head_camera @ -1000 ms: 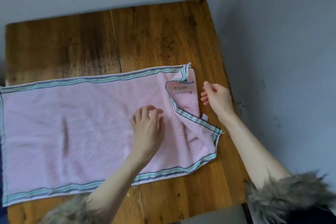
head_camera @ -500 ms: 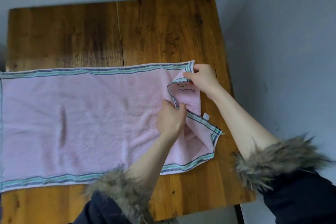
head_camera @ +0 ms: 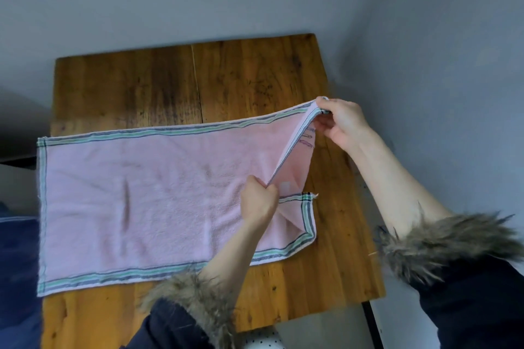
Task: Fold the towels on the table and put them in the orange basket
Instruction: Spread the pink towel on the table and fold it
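A pink towel [head_camera: 147, 195] with green and dark striped borders lies spread across the wooden table [head_camera: 226, 79]. Its right end is folded over and partly lifted. My right hand [head_camera: 341, 122] pinches the far right corner and holds it raised above the table. My left hand [head_camera: 259, 200] grips the folded edge lower down, near the middle of the right end. The near right corner lies flat on the wood. No orange basket is in view.
Grey walls close off the table's far side and right side. Bare wood shows beyond the towel and along the right and near edges. A dark blue object [head_camera: 17, 278] sits at the left edge. A white dotted thing [head_camera: 263, 341] peeks out below the table.
Both hands took hold of the folded right end. My right hand has lifted the far corner up and to the right, pulling the fold open; my left hand now grips the edge.
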